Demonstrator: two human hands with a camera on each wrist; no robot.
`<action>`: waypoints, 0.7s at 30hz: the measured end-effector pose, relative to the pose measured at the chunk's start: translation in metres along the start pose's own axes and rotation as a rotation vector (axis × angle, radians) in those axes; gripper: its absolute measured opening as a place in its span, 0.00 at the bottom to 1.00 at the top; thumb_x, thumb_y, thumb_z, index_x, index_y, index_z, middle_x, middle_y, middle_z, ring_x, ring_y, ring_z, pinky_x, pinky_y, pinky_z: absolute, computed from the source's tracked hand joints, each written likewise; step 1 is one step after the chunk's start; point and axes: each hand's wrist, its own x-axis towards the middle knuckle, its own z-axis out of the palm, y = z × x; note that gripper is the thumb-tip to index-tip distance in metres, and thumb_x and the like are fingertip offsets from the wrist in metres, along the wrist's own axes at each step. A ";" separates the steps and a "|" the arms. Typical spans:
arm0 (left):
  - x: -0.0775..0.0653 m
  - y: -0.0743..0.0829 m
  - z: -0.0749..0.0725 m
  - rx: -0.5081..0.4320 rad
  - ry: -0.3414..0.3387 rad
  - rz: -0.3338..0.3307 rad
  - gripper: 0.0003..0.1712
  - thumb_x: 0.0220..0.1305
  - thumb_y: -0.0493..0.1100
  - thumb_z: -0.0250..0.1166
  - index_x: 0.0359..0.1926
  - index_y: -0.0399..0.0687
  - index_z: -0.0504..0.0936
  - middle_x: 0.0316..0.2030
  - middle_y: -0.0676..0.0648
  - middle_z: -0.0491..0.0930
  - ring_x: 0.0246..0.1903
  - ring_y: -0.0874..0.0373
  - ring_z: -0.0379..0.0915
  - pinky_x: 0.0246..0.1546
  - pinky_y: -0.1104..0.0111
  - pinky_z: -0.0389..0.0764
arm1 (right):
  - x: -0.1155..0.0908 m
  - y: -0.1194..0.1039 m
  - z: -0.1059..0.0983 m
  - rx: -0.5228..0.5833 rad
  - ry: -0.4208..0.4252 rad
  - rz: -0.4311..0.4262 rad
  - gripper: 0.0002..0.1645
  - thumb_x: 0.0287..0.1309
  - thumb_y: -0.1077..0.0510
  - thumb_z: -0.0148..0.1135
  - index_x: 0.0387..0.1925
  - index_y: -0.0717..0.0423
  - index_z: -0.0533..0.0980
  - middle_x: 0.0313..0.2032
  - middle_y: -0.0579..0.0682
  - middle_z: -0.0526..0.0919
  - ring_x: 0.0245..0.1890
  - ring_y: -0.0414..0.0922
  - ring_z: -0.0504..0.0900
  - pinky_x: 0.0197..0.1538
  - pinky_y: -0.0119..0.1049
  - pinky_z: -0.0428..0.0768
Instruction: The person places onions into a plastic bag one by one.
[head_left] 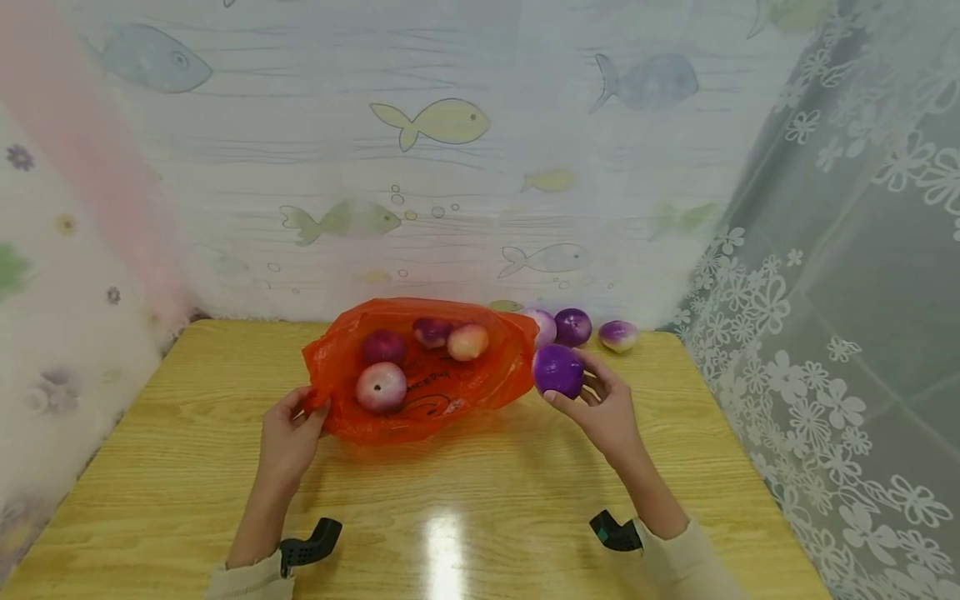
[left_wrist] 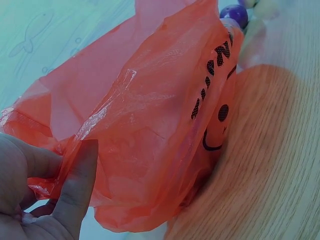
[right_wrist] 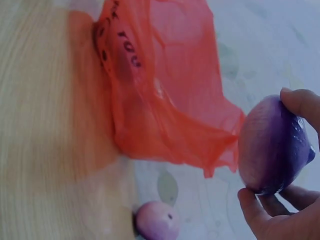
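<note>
A red plastic bag (head_left: 487,387) with black print lies open on the wooden table. My left hand (head_left: 291,433) pinches its left edge between thumb and fingers. Inside show a pinkish-white round piece (head_left: 381,388), a dark red one (head_left: 384,347), a purple one (head_left: 431,332) and a pale peach-coloured one (head_left: 468,342). By the bag's right edge, my right hand (head_left: 603,408) holds a glossy purple-and-white round vegetable (right_wrist: 272,145) with a small nub. It is raised off the table, gripped between thumb and fingers.
Behind the held piece, near the table's back edge, sit a pale purple piece (head_left: 543,327), a dark purple one (head_left: 573,327) and a purple-and-white one (head_left: 618,335). A fish-patterned curtain (head_left: 450,208) hangs behind the table (head_left: 450,500).
</note>
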 end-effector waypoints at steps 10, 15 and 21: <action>-0.001 -0.002 -0.001 0.005 -0.019 -0.022 0.21 0.78 0.38 0.53 0.66 0.32 0.68 0.61 0.37 0.68 0.39 0.76 0.76 0.40 0.80 0.82 | -0.009 -0.004 0.032 0.052 -0.133 -0.167 0.44 0.50 0.68 0.77 0.69 0.56 0.70 0.65 0.55 0.75 0.58 0.47 0.77 0.60 0.30 0.79; 0.000 -0.003 0.000 0.009 -0.019 -0.017 0.21 0.78 0.38 0.53 0.66 0.32 0.69 0.62 0.37 0.68 0.39 0.76 0.75 0.40 0.80 0.82 | -0.002 -0.010 0.052 0.044 -0.228 -0.200 0.44 0.51 0.64 0.78 0.69 0.52 0.71 0.64 0.54 0.75 0.59 0.51 0.77 0.62 0.38 0.80; -0.001 -0.004 0.001 0.008 -0.016 -0.009 0.21 0.78 0.38 0.53 0.65 0.32 0.69 0.61 0.36 0.69 0.38 0.76 0.76 0.39 0.80 0.82 | 0.009 -0.020 0.079 -0.017 -0.295 -0.177 0.45 0.50 0.59 0.79 0.70 0.46 0.71 0.65 0.51 0.75 0.62 0.51 0.76 0.65 0.48 0.78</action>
